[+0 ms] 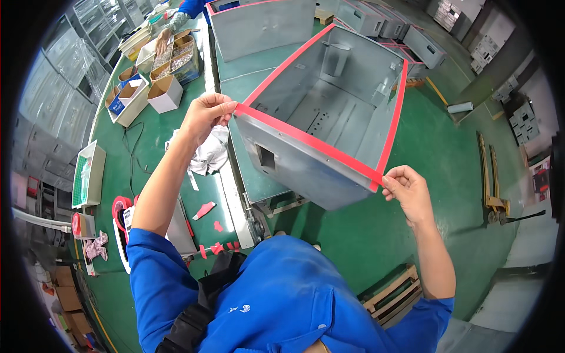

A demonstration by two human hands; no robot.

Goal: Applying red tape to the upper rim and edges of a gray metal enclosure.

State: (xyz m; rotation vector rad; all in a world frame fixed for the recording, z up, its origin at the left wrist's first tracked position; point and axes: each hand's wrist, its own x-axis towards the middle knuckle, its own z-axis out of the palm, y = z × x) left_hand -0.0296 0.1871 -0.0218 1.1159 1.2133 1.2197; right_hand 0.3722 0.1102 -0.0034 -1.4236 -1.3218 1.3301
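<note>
- The left hand (207, 117) pinches red tape (306, 140) between thumb and forefinger at the near-left corner of a grey metal box (312, 176).
- At the near-right corner, the right hand (407, 194) grips the tape's edge, thumb and fingertips together.
- The box sits open side up, ahead of the person's blue shirt (282, 288).
- A crumpled white cloth (210, 156) lies to its left.
</note>
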